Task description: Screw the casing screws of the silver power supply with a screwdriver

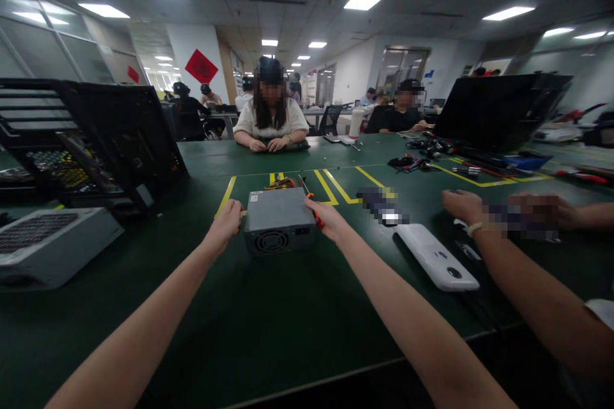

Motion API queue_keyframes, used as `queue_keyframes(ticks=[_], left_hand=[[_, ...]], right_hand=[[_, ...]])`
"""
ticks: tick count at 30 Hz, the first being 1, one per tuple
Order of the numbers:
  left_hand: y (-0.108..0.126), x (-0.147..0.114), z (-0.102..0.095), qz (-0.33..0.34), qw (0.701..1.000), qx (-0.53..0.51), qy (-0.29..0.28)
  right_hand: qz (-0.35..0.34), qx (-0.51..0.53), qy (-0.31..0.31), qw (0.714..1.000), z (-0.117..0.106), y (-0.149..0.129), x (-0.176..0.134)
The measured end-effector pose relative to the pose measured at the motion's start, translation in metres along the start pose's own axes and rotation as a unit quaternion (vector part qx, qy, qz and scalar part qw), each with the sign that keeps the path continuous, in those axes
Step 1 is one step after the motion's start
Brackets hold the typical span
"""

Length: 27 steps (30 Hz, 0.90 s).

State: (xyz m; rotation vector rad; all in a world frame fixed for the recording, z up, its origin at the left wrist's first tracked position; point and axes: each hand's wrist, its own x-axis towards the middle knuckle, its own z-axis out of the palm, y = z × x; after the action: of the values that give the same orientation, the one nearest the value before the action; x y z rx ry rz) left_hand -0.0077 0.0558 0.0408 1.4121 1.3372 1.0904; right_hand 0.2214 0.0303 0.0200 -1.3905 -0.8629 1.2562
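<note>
A grey computer power supply (275, 211) sits on the green table in front of me, its fan grille and socket facing me. Bundled wires (283, 183) show behind its far edge. My left hand (227, 222) is closed at its left side; a small yellowish bit shows at the fingertips, too small to name. At the right side, my right hand (329, 220) is wrapped round the orange-and-black handle of a screwdriver (311, 199), whose thin metal shaft points up and away. Whether the right fingers also press on the casing is hidden.
An open black computer case (119, 140) and another power supply (52, 246) stand left. On the right lie a white power bank (434, 255), a monitor (494, 108) and cables (407, 163). A co-worker's hands (465, 208) work close by; another person (271, 115) sits opposite.
</note>
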Motion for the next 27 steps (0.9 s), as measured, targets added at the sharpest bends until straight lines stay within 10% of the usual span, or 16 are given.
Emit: queue_keyframes(ticks=[4, 8, 13, 17, 22, 27], left_hand=[[0.007, -0.052, -0.007, 0.191, 0.970, 0.150, 0.021], [0.000, -0.088, 0.027, 0.243, 0.888, 0.334, -0.201], [-0.013, -0.077, 0.074, 0.400, 0.727, 0.514, -0.217], [-0.019, -0.065, 0.077, 0.458, 0.666, 0.550, -0.209], [-0.024, -0.062, 0.066, 0.459, 0.700, 0.501, -0.218], [-0.016, -0.065, 0.052, 0.323, 0.870, 0.328, -0.180]], right_hand=[[-0.035, -0.024, 0.011, 0.999, -0.002, 0.006, -0.016], [-0.077, -0.036, 0.037, 0.996, 0.001, 0.012, -0.028], [-0.143, -0.053, 0.074, 0.986, -0.001, 0.019, -0.034], [-0.183, -0.056, 0.084, 0.978, -0.005, 0.021, -0.036], [-0.201, -0.054, 0.088, 0.974, -0.004, 0.020, -0.036], [-0.219, -0.046, 0.103, 0.969, -0.009, 0.015, -0.036]])
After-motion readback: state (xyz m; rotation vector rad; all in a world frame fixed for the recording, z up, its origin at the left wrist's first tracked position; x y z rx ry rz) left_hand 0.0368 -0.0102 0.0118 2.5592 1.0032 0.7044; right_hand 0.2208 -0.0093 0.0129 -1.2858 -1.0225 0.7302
